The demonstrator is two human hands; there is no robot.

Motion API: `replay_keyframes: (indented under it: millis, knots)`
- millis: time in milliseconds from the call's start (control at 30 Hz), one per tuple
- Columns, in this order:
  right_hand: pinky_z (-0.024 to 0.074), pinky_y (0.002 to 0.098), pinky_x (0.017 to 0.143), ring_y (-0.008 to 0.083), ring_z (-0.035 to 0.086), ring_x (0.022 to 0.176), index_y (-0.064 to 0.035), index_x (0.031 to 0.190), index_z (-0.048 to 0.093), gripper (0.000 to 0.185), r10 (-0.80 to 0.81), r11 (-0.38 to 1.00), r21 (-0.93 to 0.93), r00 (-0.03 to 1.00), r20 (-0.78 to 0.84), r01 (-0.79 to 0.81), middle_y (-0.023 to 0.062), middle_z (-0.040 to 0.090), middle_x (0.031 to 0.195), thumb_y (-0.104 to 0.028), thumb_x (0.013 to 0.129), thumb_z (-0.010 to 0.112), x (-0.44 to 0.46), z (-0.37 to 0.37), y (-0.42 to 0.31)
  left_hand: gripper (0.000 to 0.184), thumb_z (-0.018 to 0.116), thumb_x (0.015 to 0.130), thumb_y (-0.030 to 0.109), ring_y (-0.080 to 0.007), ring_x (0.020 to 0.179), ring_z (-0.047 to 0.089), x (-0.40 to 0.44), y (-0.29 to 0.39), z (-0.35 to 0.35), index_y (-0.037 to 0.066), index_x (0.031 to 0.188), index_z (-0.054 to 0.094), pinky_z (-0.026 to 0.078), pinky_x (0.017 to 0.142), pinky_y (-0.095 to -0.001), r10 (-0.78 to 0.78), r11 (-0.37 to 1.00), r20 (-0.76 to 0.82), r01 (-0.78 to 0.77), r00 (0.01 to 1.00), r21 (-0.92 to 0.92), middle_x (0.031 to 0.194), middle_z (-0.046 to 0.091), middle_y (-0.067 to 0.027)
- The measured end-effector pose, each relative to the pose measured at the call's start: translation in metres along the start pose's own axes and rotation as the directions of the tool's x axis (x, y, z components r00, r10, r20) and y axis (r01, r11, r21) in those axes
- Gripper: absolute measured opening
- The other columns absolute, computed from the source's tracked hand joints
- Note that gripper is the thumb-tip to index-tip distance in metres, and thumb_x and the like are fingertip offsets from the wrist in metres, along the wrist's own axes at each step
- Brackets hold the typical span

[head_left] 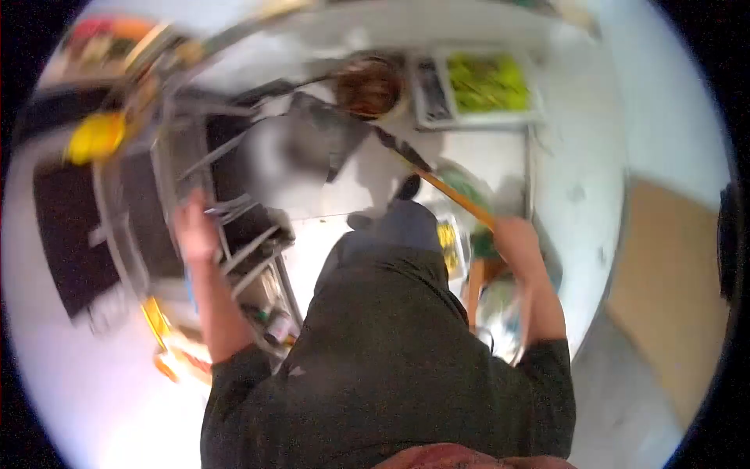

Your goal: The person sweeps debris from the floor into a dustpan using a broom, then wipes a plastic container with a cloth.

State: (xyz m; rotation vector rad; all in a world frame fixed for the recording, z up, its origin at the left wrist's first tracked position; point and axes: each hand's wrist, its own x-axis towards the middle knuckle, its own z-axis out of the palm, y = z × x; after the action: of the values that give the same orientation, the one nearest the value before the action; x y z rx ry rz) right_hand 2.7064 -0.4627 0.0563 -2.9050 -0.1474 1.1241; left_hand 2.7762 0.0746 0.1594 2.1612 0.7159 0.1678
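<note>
A shovel [457, 197] slants across the middle of the view, its wooden handle running up and left to a dark socket and a flat grey blade. My right hand [514, 238] is wrapped round the lower part of that handle. Over on the left, my left hand [197, 228] is beside a metal-framed rack [160, 164] with dark panels. Motion smears its fingers, so whether they grip anything does not show. A blurred, shiny round shape [269, 156] lies left of the blade.
Beyond the blade is a round container with reddish-brown contents [369, 84]. A white tray [434, 123] with yellow-green items stands at its right. Yellow pieces [448, 246] show by my legs. Brown board [668, 281] leans at the right; a yellow object [98, 137] is at the left.
</note>
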Motion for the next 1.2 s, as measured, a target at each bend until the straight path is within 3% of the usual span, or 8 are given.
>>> replay_keyframes:
  millis: [267, 333, 467, 867, 967, 1133, 1167, 1200]
  knots:
    - [0.0529, 0.0448, 0.071, 0.0349, 0.066, 0.081, -0.0075, 0.091, 0.068, 0.018, -0.284, 0.766, -0.563, 0.949, 0.136, 0.310, 0.0167, 0.067, 0.089, -0.019, 0.082, 0.058, 0.054, -0.074, -0.135, 0.035, 0.060, 0.082, 0.030, -0.0120, 0.060, 0.054, -0.146, -0.152, -0.030, -0.002, 0.068, 0.061, 0.043, 0.053, -0.0327, -0.437, 0.806, -0.071, 0.355, 0.897, -0.473, 0.059, 0.058, -0.0048]
    - [0.0524, 0.0449, 0.072, 0.0340, 0.065, 0.082, -0.0058, 0.086, 0.068, 0.015, -0.385, 0.686, -0.615, 0.911, 0.146, 0.389, 0.0162, 0.067, 0.088, -0.016, 0.080, 0.058, 0.073, -0.082, -0.186, 0.041, 0.060, 0.080, 0.035, -0.0155, 0.059, 0.058, -0.171, -0.197, -0.031, -0.005, 0.072, 0.063, 0.048, 0.059, -0.0368, -0.451, 0.823, -0.050, 0.393, 0.891, -0.409, 0.060, 0.062, -0.0133]
    - [0.0521, 0.0459, 0.073, 0.0330, 0.065, 0.085, -0.0040, 0.085, 0.068, 0.014, -0.531, 0.424, -0.778, 0.823, 0.201, 0.463, 0.0168, 0.066, 0.091, -0.013, 0.080, 0.058, 0.110, -0.091, -0.296, 0.041, 0.060, 0.078, 0.032, -0.0122, 0.052, 0.048, -0.225, -0.237, -0.038, -0.003, 0.059, 0.055, 0.040, 0.050, -0.0339, -0.642, 0.710, -0.149, 0.508, 0.753, -0.488, 0.052, 0.052, -0.0056]
    - [0.0516, 0.0447, 0.079, 0.0353, 0.064, 0.092, -0.0056, 0.098, 0.068, 0.024, -0.567, -0.353, -0.679, 0.430, 0.702, 0.643, 0.0180, 0.067, 0.097, -0.015, 0.086, 0.050, 0.110, 0.001, -0.574, 0.042, 0.060, 0.073, 0.033, -0.0154, 0.046, 0.046, -0.414, -0.247, -0.104, -0.005, 0.056, 0.053, 0.040, 0.047, -0.0362, -0.836, 0.482, -0.548, 0.520, 0.030, -0.705, 0.046, 0.045, -0.0111]
    - [0.0516, 0.0434, 0.082, 0.0339, 0.064, 0.092, -0.0065, 0.096, 0.069, 0.026, -0.563, -0.438, -0.681, 0.411, 0.717, 0.587, 0.0188, 0.067, 0.098, -0.025, 0.077, 0.069, 0.045, 0.052, -0.636, 0.032, 0.063, 0.077, 0.029, -0.0115, 0.049, 0.049, -0.466, -0.254, -0.099, -0.002, 0.069, 0.064, 0.042, 0.048, -0.0322, -0.746, 0.523, -0.638, 0.425, -0.191, -0.739, 0.050, 0.052, -0.0073]
    - [0.0512, 0.0435, 0.083, 0.0340, 0.064, 0.093, -0.0055, 0.100, 0.068, 0.033, -0.511, -0.667, -0.564, 0.253, 0.822, 0.487, 0.0187, 0.067, 0.099, -0.028, 0.076, 0.071, -0.101, 0.153, -0.708, 0.026, 0.064, 0.082, 0.025, -0.0086, 0.055, 0.056, -0.571, -0.274, -0.100, 0.001, 0.080, 0.070, 0.044, 0.051, -0.0282, -0.631, 0.559, -0.616, 0.273, -0.472, -0.783, 0.058, 0.062, -0.0057]
    - [0.0514, 0.0435, 0.082, 0.0345, 0.064, 0.093, -0.0055, 0.099, 0.068, 0.031, -0.502, -0.702, -0.542, 0.219, 0.837, 0.463, 0.0187, 0.067, 0.100, -0.027, 0.077, 0.070, -0.124, 0.172, -0.720, 0.036, 0.066, 0.080, 0.037, -0.0229, 0.054, 0.061, -0.590, -0.276, -0.106, 0.001, 0.081, 0.067, 0.048, 0.056, -0.0351, -0.639, 0.550, -0.555, 0.189, -0.532, -0.814, 0.061, 0.062, -0.0137]
    - [0.0515, 0.0435, 0.082, 0.0350, 0.064, 0.092, -0.0055, 0.098, 0.069, 0.029, -0.490, -0.732, -0.518, 0.187, 0.852, 0.443, 0.0187, 0.066, 0.100, -0.026, 0.077, 0.069, -0.151, 0.196, -0.731, 0.036, 0.066, 0.080, 0.037, -0.0197, 0.054, 0.059, -0.612, -0.290, -0.103, 0.001, 0.084, 0.068, 0.047, 0.056, -0.0342, -0.629, 0.540, -0.534, 0.177, -0.564, -0.823, 0.060, 0.061, -0.0134]
